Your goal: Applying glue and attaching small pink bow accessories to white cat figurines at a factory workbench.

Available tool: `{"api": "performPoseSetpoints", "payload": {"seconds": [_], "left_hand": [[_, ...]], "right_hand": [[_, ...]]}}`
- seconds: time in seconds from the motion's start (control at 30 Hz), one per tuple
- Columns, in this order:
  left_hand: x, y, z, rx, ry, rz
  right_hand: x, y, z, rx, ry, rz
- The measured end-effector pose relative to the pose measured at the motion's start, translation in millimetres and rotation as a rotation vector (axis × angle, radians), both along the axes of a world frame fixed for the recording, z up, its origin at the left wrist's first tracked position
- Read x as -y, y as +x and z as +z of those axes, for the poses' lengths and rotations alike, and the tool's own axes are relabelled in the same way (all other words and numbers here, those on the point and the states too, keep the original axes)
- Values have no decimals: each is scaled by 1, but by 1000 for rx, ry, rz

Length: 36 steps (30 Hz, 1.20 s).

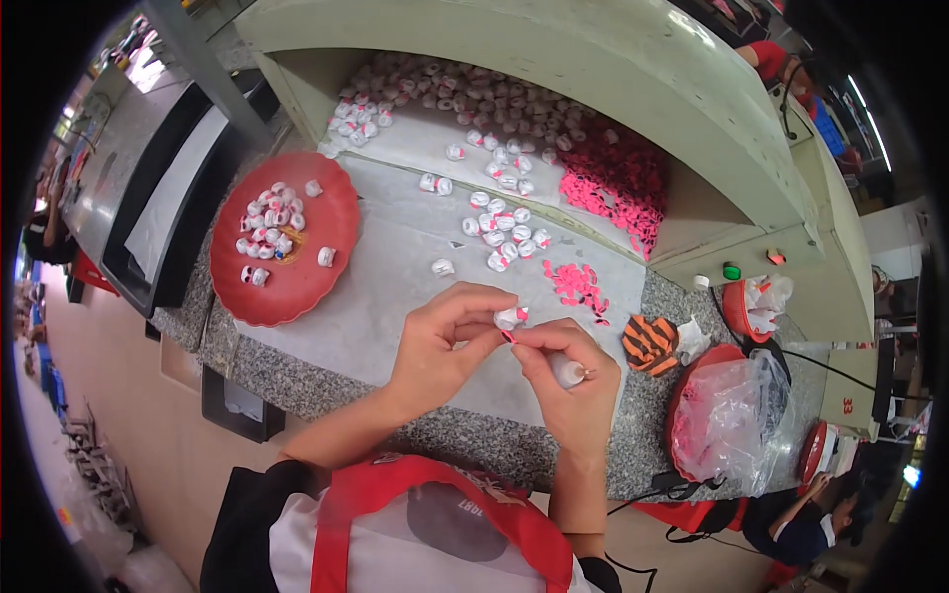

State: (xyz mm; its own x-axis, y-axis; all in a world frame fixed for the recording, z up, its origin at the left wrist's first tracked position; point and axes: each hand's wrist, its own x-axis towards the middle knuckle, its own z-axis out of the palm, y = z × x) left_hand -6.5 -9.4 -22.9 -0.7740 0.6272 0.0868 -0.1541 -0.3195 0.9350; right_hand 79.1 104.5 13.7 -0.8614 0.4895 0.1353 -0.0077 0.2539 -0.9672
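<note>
My left hand (435, 348) is closed, its thumb and fingers pinching a small rounded white piece with pink marks (509, 318). Close against it, my right hand (581, 395) pinches a tiny pink piece (509, 337) between thumb and forefinger. A small white squeeze bottle with a thin tip (569, 374) is also tucked in the right hand. Both hands meet over the white sheet (376, 306) on the bench. Beyond them lie a cluster of similar white pieces (502, 232) and a scatter of flat pink pieces (575, 287).
A red scalloped plate (232, 227) with several white pieces stands at the left. Under the pale green shelf (554, 40) are heaps of white pieces (445, 84) and pink pieces (613, 188). An orange-and-black striped cloth (649, 346) and a plastic-covered red tray (680, 435) lie right.
</note>
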Motion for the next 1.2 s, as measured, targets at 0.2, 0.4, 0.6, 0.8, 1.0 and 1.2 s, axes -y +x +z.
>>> {"api": "performPoseSetpoints", "payload": {"seconds": [0.2, 0.4, 0.6, 0.8, 1.0, 1.2], "left_hand": [[-6, 7, 11, -151, -63, -54], [-1, -2, 8, -1, 57, -205], [-4, 5, 7, -22, 48, -153], [-6, 2, 4, 21, 17, -173], [-3, -3, 1, 181, -51, -154], [-6, 0, -2, 110, -8, -138]], "right_hand": [[-4, 11, 9, 106, -125, -200], [-6, 10, 6, 99, -213, -135], [-16, 8, -5, -5, -83, -28], [-18, 6, -12, 6, -115, -14], [-15, 1, -22, 8, -193, -21], [-10, 0, -23, 13, -294, -65]]}}
